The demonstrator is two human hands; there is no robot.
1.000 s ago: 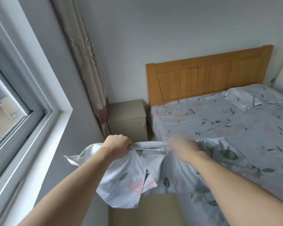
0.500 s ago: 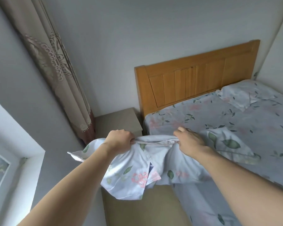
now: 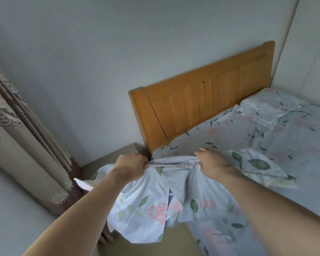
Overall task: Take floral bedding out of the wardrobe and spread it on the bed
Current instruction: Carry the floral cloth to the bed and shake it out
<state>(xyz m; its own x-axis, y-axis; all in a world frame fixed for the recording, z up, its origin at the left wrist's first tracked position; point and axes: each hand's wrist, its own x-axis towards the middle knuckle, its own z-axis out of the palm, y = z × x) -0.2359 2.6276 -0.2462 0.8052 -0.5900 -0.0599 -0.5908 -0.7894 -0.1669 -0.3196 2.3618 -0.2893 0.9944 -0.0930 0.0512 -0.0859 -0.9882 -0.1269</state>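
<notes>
Two bare hands are on the job, and both are locked onto one piece of floral bedding [image 3: 174, 185]. Left hand [image 3: 130, 166] is balled into a fist, fingers curled tight round a gathered edge of the cloth; right hand [image 3: 213, 162] has its fingers curled round the same bunched edge just beside it, with the thumb lying on top. Between the two fists the fabric is pulled into a taut, rope-like band running 9 o'clock to 3 o'clock across the centre of the view, and that band is the long axis on show. Below it the cloth drops in soft, loose folds toward 6 o'clock, hanging off the near-left corner of the bed; out at 3 o'clock one flap lies flat on the mattress. It is thin, pale blue-grey fabric, printed with big green leaves and pink flower clusters. One bed [image 3: 294, 145] fills the 3 o'clock side, already covered in a matching sheet with smaller leaves, smooth with a few creases. One pillow [image 3: 266, 108] in the same print sits at 2 o'clock against the headboard, plump and rectangular. One headboard [image 3: 201, 100] stands at 1 o'clock, orange-toned wood with vertical slats set in a frame. One nightstand [image 3: 116, 156], beige and flat-topped, peeks out just left of the headboard, touching distance from the left fist. One curtain [image 3: 17, 137] hangs at 9 o'clock, heavy beige cloth in vertical pleats with an embroidered scroll pattern and a dark band near its hem.
</notes>
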